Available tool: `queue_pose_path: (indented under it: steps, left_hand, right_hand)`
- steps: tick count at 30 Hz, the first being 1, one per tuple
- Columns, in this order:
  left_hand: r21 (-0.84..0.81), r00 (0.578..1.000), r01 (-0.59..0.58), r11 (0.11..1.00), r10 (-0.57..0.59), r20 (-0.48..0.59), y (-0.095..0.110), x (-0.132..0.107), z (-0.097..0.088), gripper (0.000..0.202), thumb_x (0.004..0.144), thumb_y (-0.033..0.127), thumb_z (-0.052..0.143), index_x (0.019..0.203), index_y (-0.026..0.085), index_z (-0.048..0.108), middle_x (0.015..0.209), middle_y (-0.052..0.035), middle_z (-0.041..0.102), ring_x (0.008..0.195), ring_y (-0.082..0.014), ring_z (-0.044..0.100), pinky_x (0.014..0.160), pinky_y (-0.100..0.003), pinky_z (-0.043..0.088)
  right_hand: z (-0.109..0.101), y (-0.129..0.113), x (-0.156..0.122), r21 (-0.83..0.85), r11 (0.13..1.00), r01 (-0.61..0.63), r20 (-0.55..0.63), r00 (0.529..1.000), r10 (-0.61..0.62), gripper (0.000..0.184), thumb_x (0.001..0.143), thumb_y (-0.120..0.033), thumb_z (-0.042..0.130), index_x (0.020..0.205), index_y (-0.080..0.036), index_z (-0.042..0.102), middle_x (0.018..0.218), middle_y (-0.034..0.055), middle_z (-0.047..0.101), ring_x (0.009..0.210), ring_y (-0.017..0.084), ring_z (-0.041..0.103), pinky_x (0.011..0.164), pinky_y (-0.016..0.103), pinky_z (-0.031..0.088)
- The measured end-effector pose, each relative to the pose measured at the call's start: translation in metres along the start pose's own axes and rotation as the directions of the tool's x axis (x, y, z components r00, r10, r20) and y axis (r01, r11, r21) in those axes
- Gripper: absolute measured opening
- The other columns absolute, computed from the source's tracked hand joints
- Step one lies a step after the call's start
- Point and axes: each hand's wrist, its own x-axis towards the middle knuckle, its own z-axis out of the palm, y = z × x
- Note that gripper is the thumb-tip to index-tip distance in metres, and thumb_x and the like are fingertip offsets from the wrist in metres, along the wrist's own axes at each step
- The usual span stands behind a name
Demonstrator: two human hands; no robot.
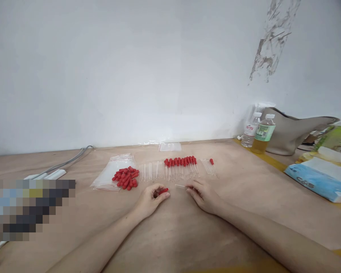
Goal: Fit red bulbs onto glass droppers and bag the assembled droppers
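Between the thumb and fingers of my left hand [153,199] is a red rubber dropper bulb [163,191]. My right hand [203,195] pinches a thin clear glass dropper tube [180,186], its free end pointing left toward the bulb, with a gap between the two. Beyond my hands lies a row of droppers with red bulbs fitted [182,162]. Left of that row are bare glass tubes [152,171], and a pile of loose red bulbs [126,178] rests partly on a clear plastic bag [109,174]. Several more tubes [208,167] lie right, one red bulb [211,161] among them.
A small clear bag [169,146] lies near the wall. At the right stand a water bottle [250,131], a bottle of yellowish drink [265,134], a grey container [287,132] and a blue tissue pack [315,181]. Grey cables [71,161] run along the left.
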Motion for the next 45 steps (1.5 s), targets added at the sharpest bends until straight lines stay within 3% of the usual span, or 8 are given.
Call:
queue_pose_path:
  steps: [10,20,27,36,45]
  left_hand:
    - [-0.007,1.0,0.001,1.0,-0.001,0.025,0.006,-0.001,-0.002,0.024,0.078,0.038,0.051,0.081,0.016,0.059,0.072,-0.0007,0.06,0.063,-0.0124,0.052,0.057,-0.022,0.041]
    - [-0.034,0.994,-0.076,0.997,0.078,0.072,0.007,-0.007,-0.004,0.023,0.081,0.034,0.049,0.09,0.018,0.063,0.083,-0.0026,0.064,0.076,-0.0149,0.057,0.069,-0.024,0.043]
    - [0.08,0.97,-0.144,0.986,0.125,0.207,0.019,-0.01,-0.007,0.022,0.084,0.031,0.044,0.085,0.019,0.063,0.077,-0.0006,0.062,0.071,-0.0129,0.054,0.066,-0.022,0.041]
    - [0.189,0.973,-0.194,0.963,0.163,0.165,0.021,-0.011,-0.005,0.019,0.082,0.03,0.045,0.08,0.017,0.06,0.072,-0.0009,0.057,0.066,-0.0122,0.05,0.061,-0.022,0.039]
    - [0.241,0.949,-0.284,0.928,0.236,0.21,0.022,-0.012,-0.006,0.019,0.083,0.026,0.044,0.08,0.016,0.059,0.072,-0.0018,0.057,0.066,-0.0125,0.051,0.061,-0.023,0.039]
  right_hand:
    - [0.012,-0.011,0.009,-0.012,0.998,0.056,0.026,0.998,-0.056,0.015,0.081,-0.02,0.045,0.09,-0.019,0.057,0.077,0.0024,0.059,0.069,0.013,0.051,0.07,0.03,0.036]
    - [0.005,-0.007,0.009,-0.039,0.993,0.109,0.164,0.981,-0.101,0.018,0.083,-0.026,0.045,0.085,-0.021,0.062,0.07,0.0003,0.059,0.064,0.011,0.049,0.07,0.029,0.03]
    - [-0.001,-0.006,0.013,-0.096,0.985,0.147,0.23,0.966,-0.121,0.018,0.083,-0.027,0.046,0.088,-0.024,0.064,0.076,0.0003,0.063,0.064,0.011,0.05,0.073,0.03,0.027]
    - [0.005,-0.019,0.014,-0.25,0.954,0.168,0.236,0.966,-0.109,0.024,0.084,-0.022,0.039,0.076,-0.018,0.061,0.071,0.0017,0.06,0.061,0.011,0.047,0.071,0.03,0.023]
    - [0.01,-0.028,0.015,-0.283,0.946,0.16,0.325,0.944,-0.063,0.025,0.084,-0.021,0.036,0.068,-0.017,0.054,0.067,-0.0002,0.06,0.056,0.009,0.044,0.067,0.029,0.021]
